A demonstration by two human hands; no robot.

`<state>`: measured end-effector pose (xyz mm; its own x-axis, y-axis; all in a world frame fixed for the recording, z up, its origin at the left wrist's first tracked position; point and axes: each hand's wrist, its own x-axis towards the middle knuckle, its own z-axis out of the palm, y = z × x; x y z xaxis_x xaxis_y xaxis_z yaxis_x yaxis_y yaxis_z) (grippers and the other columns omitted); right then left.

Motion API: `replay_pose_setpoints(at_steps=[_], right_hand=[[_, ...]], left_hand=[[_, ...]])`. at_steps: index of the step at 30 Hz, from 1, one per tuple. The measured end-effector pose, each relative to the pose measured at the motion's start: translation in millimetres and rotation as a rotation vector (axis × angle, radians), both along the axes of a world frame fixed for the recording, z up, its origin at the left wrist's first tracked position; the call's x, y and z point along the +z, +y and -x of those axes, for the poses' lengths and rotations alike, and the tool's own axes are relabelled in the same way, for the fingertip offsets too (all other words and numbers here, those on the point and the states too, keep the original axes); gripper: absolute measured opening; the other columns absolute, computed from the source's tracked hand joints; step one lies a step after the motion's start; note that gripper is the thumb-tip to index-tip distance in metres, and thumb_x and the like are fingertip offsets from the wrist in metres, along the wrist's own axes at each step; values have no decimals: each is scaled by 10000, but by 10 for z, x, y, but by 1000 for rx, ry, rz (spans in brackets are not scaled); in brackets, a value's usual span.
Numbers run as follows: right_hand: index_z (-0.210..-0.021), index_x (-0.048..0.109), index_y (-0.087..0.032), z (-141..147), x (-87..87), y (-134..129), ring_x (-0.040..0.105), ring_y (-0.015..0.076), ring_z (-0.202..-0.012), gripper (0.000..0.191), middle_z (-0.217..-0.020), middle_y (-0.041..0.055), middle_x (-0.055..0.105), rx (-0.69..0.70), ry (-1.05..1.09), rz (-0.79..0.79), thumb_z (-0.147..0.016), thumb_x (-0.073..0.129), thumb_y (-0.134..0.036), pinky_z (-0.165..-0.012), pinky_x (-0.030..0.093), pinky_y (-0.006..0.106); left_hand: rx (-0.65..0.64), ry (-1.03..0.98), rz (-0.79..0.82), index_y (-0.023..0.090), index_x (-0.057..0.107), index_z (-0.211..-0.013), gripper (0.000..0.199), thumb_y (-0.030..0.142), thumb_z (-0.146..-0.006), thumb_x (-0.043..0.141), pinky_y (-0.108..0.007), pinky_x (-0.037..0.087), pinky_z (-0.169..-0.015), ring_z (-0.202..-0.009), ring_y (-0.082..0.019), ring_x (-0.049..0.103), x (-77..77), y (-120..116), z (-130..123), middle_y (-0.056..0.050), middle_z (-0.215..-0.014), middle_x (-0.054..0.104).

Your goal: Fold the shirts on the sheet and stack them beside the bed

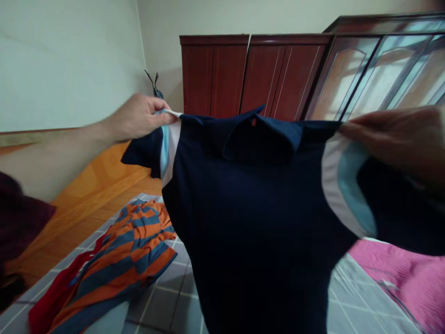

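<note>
A navy polo shirt (257, 208) hangs spread out in front of me, with its collar (278, 132) at the top and white and light blue bands at the sleeves. My left hand (146, 113) pinches it at the shoulder seam on the left. On the right, my right hand (399, 134) grips the other shoulder; it is a little blurred and some of its fingers are hidden. The shirt's lower hem falls outside the picture.
Below lies a bed with a grey checked sheet (156, 297). An orange and blue striped shirt (128, 250) and a red garment (59, 292) lie on its left, pink fabric (410, 278) on its right. Dark red wardrobes (215, 79) stand along the back wall.
</note>
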<state>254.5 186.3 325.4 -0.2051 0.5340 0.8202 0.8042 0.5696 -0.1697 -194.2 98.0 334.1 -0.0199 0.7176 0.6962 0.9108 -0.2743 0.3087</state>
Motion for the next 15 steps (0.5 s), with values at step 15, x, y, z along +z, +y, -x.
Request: replay_pose_setpoints(at_steps=[15], right_hand=[[-988,690,4,467,-100,132,559,70,-657,592,-756,76,671,-19,92,-231,-893,424,-517,-562,334,209]], left_hand=[[-120,-173,-124,-17,560,-963,326,302,-913,511,-181,305,-695,-665,-26,402,38,293,79,30,-773,519]])
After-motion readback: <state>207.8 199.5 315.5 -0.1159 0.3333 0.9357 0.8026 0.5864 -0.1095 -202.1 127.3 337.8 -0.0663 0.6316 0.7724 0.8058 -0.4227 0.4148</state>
